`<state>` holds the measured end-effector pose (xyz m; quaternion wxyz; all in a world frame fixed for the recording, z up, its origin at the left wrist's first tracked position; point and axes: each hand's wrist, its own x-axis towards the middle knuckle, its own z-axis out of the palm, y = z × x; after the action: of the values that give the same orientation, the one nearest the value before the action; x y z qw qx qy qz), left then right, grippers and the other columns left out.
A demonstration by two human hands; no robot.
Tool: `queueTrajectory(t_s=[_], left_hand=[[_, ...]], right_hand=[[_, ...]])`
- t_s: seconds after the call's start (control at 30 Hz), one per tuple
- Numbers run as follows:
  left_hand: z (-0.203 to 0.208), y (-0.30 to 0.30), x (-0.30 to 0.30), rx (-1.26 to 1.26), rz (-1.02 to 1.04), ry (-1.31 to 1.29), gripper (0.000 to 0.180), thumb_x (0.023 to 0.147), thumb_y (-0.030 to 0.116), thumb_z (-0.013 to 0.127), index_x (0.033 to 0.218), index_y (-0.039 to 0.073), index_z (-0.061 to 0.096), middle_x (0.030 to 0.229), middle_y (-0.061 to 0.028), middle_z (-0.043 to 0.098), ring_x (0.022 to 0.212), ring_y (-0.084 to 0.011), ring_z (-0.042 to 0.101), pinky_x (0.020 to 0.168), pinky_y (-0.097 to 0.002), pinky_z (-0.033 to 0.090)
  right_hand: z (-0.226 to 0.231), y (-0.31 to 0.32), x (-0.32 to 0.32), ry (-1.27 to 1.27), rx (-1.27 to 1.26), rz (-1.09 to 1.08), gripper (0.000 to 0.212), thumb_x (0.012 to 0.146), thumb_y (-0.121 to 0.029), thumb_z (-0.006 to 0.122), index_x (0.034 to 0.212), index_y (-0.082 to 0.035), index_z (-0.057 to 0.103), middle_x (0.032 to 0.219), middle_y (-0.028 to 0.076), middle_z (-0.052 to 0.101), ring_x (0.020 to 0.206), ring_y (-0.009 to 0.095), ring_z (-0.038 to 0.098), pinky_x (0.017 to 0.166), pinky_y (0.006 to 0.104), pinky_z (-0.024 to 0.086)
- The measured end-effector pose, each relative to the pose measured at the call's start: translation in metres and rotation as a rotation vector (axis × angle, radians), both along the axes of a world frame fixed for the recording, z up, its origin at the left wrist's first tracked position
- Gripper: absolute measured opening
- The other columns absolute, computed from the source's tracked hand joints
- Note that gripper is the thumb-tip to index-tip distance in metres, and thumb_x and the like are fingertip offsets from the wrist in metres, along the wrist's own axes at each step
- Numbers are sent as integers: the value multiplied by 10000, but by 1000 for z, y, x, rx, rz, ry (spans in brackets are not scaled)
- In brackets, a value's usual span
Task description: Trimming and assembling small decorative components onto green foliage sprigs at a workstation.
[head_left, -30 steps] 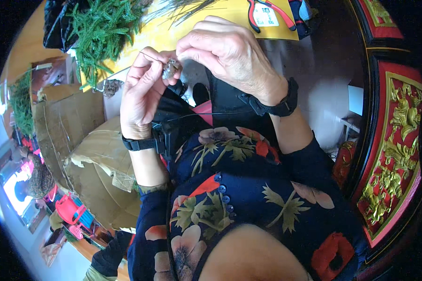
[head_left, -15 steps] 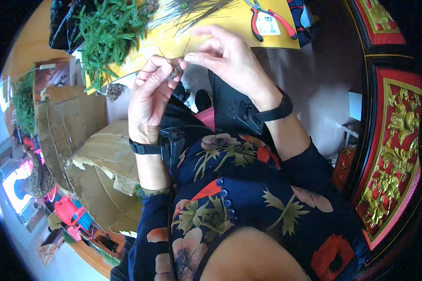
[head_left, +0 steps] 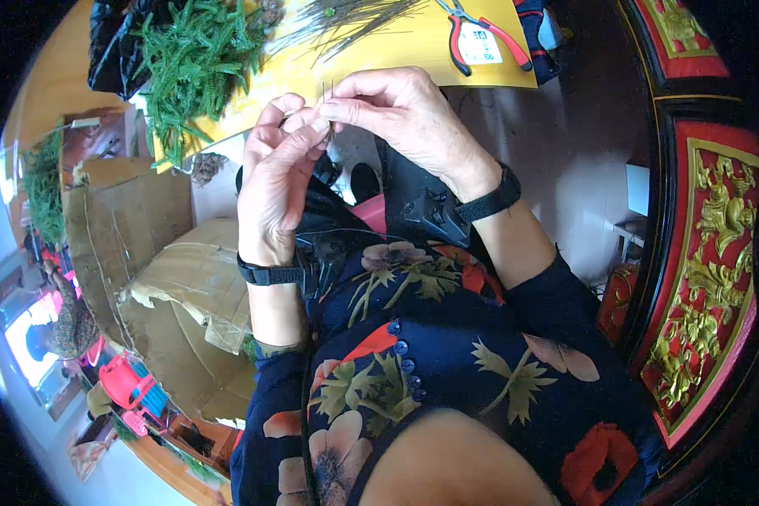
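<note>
My left hand (head_left: 271, 181) is closed in a pinch, thumb against fingers, just off the near edge of the yellow tabletop (head_left: 371, 66). Inside that grip is a small brown pine cone, now almost wholly hidden by the fingers. Two thin dark wire ends (head_left: 332, 88) stick up close together above the fingertips. My right hand (head_left: 422, 122) meets the left from the right side, its thumb and forefinger pinched at the base of the wire. The fingertips of both hands touch or nearly touch.
Green artificial fir sprigs (head_left: 185, 76) are heaped at the table's left. Loose dark wires (head_left: 346, 24) lie at the back, with red-handled pliers (head_left: 456, 46) to their right. A torn cardboard box (head_left: 185, 278) stands at my left; a carved red-and-gold panel (head_left: 717, 253) rises at right.
The two wire ends, spread apart in a V before, now stand nearly side by side. My right hand's raised fingers have come down into the pinch, and the left fingers have turned over the pine cone.
</note>
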<state>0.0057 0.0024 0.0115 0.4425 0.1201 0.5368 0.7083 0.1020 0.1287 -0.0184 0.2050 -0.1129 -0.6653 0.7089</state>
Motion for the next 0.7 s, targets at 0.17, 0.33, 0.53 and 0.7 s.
queueTrajectory(t_s=[0.17,0.33,0.53,0.7], left_hand=[[3,1,-1,-62,-170,34,116,880,137,549,941,42,522,831,-35,596,659,-73,505,608,-176,379],[4,4,-2,-85,-239,7,151,903,194,492,914,48,527,740,10,513,586,-40,407,502,-155,290],[-1,2,-3,-98,-148,-107,121,885,176,492,898,59,521,683,36,442,562,-33,355,470,-164,235],[-1,-2,-7,-89,-188,-128,112,884,175,487,893,66,513,677,43,426,557,-37,345,469,-169,233]], right_hand=[[10,-2,4,-48,-131,-19,133,856,-94,608,884,24,664,715,19,628,706,65,581,665,193,463],[4,-5,1,21,25,-188,130,845,-92,622,867,29,664,681,14,620,681,58,578,637,193,460],[13,-9,4,-95,250,-244,101,829,-88,639,852,7,664,673,25,608,612,42,528,552,199,420],[9,-7,3,104,507,-303,67,806,-68,657,835,-9,654,674,38,573,569,58,500,510,209,386]])
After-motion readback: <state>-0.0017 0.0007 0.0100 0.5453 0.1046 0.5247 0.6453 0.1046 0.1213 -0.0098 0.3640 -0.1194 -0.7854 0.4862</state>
